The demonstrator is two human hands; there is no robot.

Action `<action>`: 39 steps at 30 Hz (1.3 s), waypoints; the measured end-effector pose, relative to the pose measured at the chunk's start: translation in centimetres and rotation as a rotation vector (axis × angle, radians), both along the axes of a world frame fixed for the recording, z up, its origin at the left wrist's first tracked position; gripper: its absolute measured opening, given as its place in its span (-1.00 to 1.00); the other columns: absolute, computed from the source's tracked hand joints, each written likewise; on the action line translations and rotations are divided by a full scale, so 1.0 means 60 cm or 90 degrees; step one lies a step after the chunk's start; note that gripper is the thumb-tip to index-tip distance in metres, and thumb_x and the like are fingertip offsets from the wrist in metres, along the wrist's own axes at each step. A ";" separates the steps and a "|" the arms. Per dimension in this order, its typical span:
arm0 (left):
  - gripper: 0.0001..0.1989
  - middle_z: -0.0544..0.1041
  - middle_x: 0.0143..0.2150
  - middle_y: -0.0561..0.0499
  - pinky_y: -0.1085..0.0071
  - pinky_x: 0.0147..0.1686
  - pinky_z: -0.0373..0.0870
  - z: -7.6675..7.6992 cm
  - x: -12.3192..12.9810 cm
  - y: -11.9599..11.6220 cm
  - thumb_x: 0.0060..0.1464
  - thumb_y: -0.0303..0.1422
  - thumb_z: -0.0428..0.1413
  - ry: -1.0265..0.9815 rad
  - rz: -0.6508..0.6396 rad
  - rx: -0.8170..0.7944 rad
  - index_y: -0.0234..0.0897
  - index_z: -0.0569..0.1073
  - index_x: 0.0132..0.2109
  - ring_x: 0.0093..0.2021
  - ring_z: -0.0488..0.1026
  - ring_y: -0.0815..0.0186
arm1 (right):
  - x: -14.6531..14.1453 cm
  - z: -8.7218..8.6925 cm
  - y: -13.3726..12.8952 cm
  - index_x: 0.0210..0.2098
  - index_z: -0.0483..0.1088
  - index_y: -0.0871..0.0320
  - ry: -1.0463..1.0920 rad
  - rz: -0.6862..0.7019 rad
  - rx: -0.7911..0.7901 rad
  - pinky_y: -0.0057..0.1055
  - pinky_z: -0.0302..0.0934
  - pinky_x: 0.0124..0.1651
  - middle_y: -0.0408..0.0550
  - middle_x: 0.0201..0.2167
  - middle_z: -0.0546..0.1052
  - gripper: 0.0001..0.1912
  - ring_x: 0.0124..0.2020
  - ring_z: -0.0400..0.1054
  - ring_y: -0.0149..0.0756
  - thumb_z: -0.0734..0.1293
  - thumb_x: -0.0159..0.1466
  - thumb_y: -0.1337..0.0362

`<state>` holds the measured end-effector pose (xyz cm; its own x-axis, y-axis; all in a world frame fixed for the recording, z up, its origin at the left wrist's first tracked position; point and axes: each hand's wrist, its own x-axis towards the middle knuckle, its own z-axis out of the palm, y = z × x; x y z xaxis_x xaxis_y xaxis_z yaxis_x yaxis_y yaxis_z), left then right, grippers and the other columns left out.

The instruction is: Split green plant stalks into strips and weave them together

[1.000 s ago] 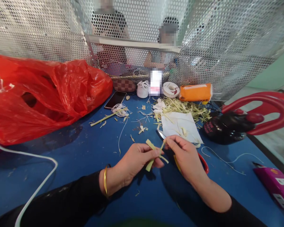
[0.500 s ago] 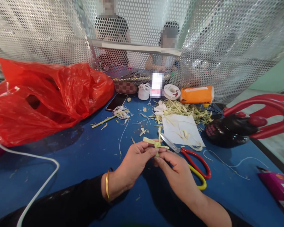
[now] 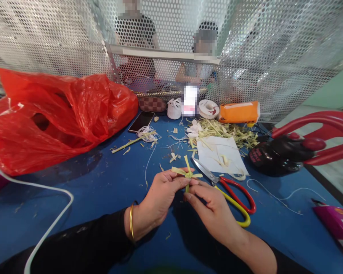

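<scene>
Between my hands is a small pale-green woven leaf piece [image 3: 189, 174], with strips sticking out from a knotted middle. My left hand [image 3: 165, 192] pinches it from the left, thumb on the near side. Opposite, my right hand [image 3: 210, 201] is closed on its lower strip with thumb and fingertips. The fingers partly hide the lower part of the piece. Just right of it lie scissors [image 3: 237, 194] with one red and one yellow handle, their blades pointing up and left. A white paper sheet [image 3: 217, 146] with leaf scraps is beyond them.
A red plastic bag [image 3: 74, 110] fills the left side. Dried leaf strips [image 3: 228, 132] are heaped at the back, near an orange packet [image 3: 239, 112] and a ribbon spool [image 3: 208, 109]. A black jar [image 3: 280, 156] stands right. A white cable [image 3: 65, 198] crosses the left.
The leaf piece has turned slightly in my fingers; its upper strip leans further left and more of the lower strip shows. More of the yellow scissor handle is uncovered.
</scene>
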<state>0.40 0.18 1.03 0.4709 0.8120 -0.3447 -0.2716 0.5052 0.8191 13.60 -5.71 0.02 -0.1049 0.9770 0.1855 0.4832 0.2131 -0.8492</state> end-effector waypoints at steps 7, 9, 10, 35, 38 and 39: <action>-0.75 0.55 -0.48 0.02 0.52 -0.41 0.30 0.014 -0.007 0.014 -0.10 -0.39 0.24 0.041 -0.027 0.007 -0.35 0.52 -0.20 -0.43 0.46 0.40 | 0.022 0.009 0.001 -0.33 0.32 0.10 -0.115 -0.172 0.172 -0.31 0.19 -0.22 -0.08 -0.39 0.41 -0.91 -0.31 0.32 -0.23 0.29 0.31 0.26; -0.74 0.52 -0.50 0.05 0.53 -0.42 0.29 0.016 -0.008 0.012 -0.13 -0.38 0.27 0.043 -0.041 0.034 -0.35 0.52 -0.21 -0.47 0.42 0.44 | 0.030 0.012 0.005 -0.23 0.32 0.10 -0.137 -0.196 0.192 -0.27 0.20 -0.15 -0.02 -0.28 0.43 -0.92 -0.21 0.33 -0.18 0.31 0.29 0.26; -0.73 0.51 -0.50 0.07 0.53 -0.42 0.29 0.016 -0.008 0.011 -0.14 -0.38 0.28 0.047 -0.048 0.045 -0.35 0.52 -0.22 -0.48 0.41 0.45 | 0.032 0.011 0.007 -0.22 0.33 0.09 -0.143 -0.181 0.173 -0.26 0.20 -0.14 -0.02 -0.26 0.44 -0.92 -0.19 0.33 -0.18 0.30 0.30 0.26; -0.87 0.36 -0.61 0.16 0.53 -0.56 0.29 0.005 -0.001 0.011 -0.02 -0.36 0.13 0.211 -0.062 0.216 -0.33 0.44 -0.31 -0.61 0.30 0.49 | 0.023 0.016 -0.005 -0.44 0.31 0.14 -0.147 -0.102 0.123 -0.34 0.10 -0.33 -0.14 -0.50 0.40 -0.82 -0.41 0.25 -0.30 0.22 0.30 0.41; -0.87 0.37 -0.60 0.15 0.53 -0.55 0.30 0.005 -0.002 0.014 -0.01 -0.36 0.14 0.203 -0.068 0.196 -0.33 0.45 -0.31 -0.61 0.30 0.49 | 0.021 0.016 -0.004 -0.44 0.32 0.14 -0.144 -0.101 0.117 -0.34 0.10 -0.32 -0.14 -0.50 0.41 -0.82 -0.41 0.26 -0.30 0.23 0.30 0.40; -0.88 0.38 -0.59 0.14 0.53 -0.53 0.30 0.006 -0.004 0.017 -0.01 -0.35 0.14 0.197 -0.076 0.184 -0.33 0.45 -0.32 -0.60 0.31 0.49 | 0.021 0.017 -0.004 -0.44 0.33 0.14 -0.139 -0.101 0.112 -0.34 0.11 -0.31 -0.14 -0.49 0.42 -0.82 -0.40 0.27 -0.29 0.23 0.30 0.39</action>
<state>0.19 1.19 1.37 0.4775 0.8421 -0.2506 0.0553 0.2559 0.9651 14.85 -5.94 1.04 -0.0092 0.9391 0.3435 0.6888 0.2550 -0.6787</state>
